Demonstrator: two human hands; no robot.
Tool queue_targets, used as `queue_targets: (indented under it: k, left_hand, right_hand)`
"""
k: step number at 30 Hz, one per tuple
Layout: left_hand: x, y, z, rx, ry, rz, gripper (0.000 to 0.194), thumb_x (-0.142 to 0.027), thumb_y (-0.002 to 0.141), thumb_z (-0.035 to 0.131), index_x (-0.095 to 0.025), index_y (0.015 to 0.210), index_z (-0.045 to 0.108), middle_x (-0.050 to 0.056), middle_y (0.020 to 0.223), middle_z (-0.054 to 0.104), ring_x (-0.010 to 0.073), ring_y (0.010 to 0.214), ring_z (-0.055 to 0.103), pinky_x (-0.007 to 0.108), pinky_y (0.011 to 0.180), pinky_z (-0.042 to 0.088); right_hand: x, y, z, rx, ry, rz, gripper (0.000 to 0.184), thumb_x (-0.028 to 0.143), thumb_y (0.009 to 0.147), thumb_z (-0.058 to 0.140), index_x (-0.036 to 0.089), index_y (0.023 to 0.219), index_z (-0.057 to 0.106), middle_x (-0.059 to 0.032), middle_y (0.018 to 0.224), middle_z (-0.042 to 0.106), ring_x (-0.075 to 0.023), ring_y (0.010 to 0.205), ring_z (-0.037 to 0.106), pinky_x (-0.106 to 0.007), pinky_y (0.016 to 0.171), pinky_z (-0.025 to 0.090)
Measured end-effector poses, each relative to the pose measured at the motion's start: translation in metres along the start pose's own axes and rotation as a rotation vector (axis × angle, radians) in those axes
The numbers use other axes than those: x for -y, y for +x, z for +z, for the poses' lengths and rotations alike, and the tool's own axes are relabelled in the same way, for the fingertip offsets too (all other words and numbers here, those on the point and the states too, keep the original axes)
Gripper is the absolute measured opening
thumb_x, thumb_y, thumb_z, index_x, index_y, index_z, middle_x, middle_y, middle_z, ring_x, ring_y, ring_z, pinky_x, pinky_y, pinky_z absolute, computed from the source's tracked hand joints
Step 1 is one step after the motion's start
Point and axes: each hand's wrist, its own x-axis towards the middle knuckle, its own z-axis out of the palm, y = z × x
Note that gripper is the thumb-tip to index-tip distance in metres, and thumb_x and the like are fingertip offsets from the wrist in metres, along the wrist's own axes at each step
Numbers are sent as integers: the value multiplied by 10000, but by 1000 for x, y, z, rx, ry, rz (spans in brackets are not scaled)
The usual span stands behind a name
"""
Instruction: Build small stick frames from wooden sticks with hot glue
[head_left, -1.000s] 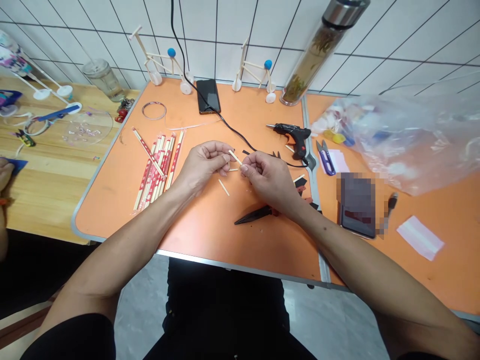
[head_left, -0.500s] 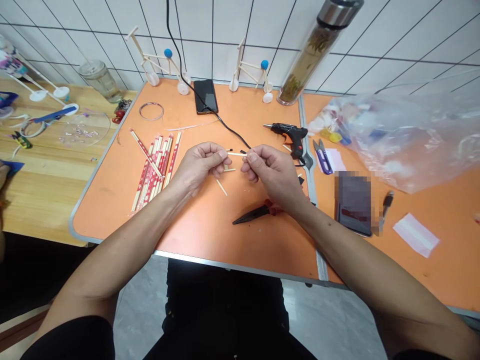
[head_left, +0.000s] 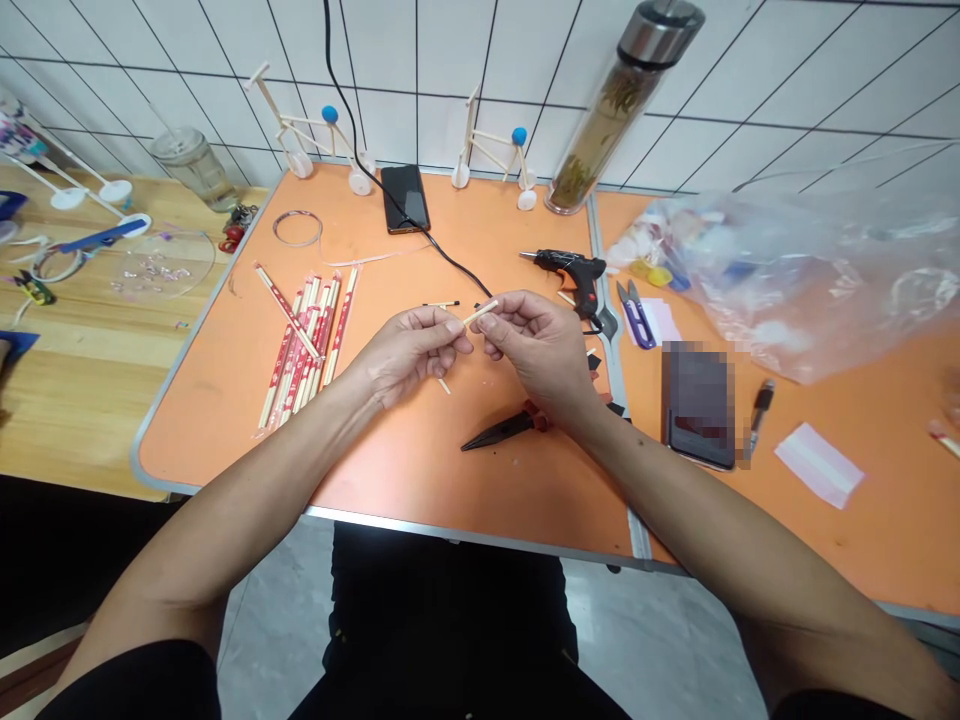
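Above the orange table (head_left: 390, 470), I hold a short, pale wooden stick (head_left: 482, 313) between my two hands. My left hand (head_left: 420, 350) is closed, thumb and fingertips pinching at the stick's lower left end. The thumb and fingers of my right hand (head_left: 544, 340) grip its other part, and the stick tilts up to the right. Below my left fingers lies another cut stick piece (head_left: 444, 385), partly hidden. A dark-tipped thin stick (head_left: 442, 304) rests just behind the hands. Pliers (head_left: 499, 432) lie under my right hand, their handles partly covered by it.
Wrapped chopsticks (head_left: 300, 345) lie to the left. A black glue gun (head_left: 570, 272), purple snips (head_left: 637, 318) and a phone (head_left: 697, 405) are on the right. Stick models with blue balls (head_left: 519, 137), another phone (head_left: 405, 200) and a tall tea bottle (head_left: 600, 130) stand or lie behind.
The stick has turned from level to slanting, its right end now higher. My hands have come closer together, the left one moving slightly right and down.
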Motion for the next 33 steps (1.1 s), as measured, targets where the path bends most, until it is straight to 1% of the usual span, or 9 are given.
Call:
queue_targets:
  k: [5, 9, 14, 17, 21, 26, 27, 29, 33]
  left_hand:
    - [1, -3, 3, 55, 67, -14, 294, -317, 820, 976, -140, 783, 744, 61, 773, 774, 74, 528, 607, 179, 471, 459]
    - [2, -5, 2, 109, 184, 49, 348, -413, 793, 992, -145, 798, 771, 71, 790, 782, 82, 543, 602, 198, 494, 475]
    - [3, -4, 2, 60, 300, 176, 443, -527, 746, 1013, -163, 762, 761, 54, 750, 771, 84, 539, 566, 211, 503, 459]
    - [3, -5, 3, 31, 345, 218, 449, -550, 760, 997, -170, 750, 758, 52, 741, 767, 88, 541, 556, 216, 513, 452]
    - [3, -6, 4, 33, 439, 243, 382, -492, 787, 977, -178, 744, 764, 52, 730, 769, 94, 550, 561, 218, 534, 439]
    - [3, -5, 2, 45, 410, 228, 336, -448, 829, 929, -173, 742, 758, 66, 753, 782, 93, 548, 554, 216, 521, 431]
    - [3, -5, 2, 51, 386, 218, 337, -450, 836, 921, -170, 746, 758, 69, 765, 785, 90, 548, 552, 215, 520, 436]
    - [4, -5, 1, 71, 339, 190, 357, -477, 846, 912, -164, 764, 761, 77, 793, 795, 87, 546, 552, 217, 516, 446]
    - [6, -4, 2, 110, 307, 142, 434, -560, 817, 936, -159, 818, 773, 78, 820, 806, 84, 538, 548, 222, 503, 441]
  right_hand:
    - [4, -1, 2, 13, -39, 12, 518, 714, 776, 941, 246, 880, 745, 10, 761, 698, -146, 648, 614, -313, 636, 577]
    - [7, -2, 2, 57, -68, 24, 525, 724, 795, 924, 246, 847, 715, 17, 707, 658, -160, 661, 616, -329, 665, 574]
    - [6, -1, -2, 90, -120, -12, 527, 727, 811, 909, 238, 844, 716, -7, 800, 707, -163, 720, 628, -335, 715, 569]
    - [5, -2, -4, 42, -174, -61, 490, 700, 869, 877, 233, 897, 729, -13, 826, 723, -157, 704, 612, -326, 691, 535]
    - [6, 1, -11, 9, -326, -144, 440, 645, 999, 747, 239, 837, 698, -15, 767, 691, -158, 652, 557, -323, 619, 463]
    - [11, 17, -37, -197, -365, -255, 318, 527, 1031, 737, 251, 898, 652, -20, 816, 687, -167, 680, 592, -337, 645, 493]
    - [11, 19, -40, -201, -378, -266, 291, 511, 1022, 755, 250, 936, 661, -23, 847, 697, -167, 694, 607, -338, 652, 505]
    - [12, 18, -41, -127, -374, -230, 298, 517, 981, 811, 246, 990, 686, -25, 884, 708, -167, 717, 630, -329, 648, 520]
    - [15, 5, -22, 108, -251, 4, 428, 630, 922, 852, 222, 947, 725, -24, 827, 715, -163, 716, 643, -305, 634, 522]
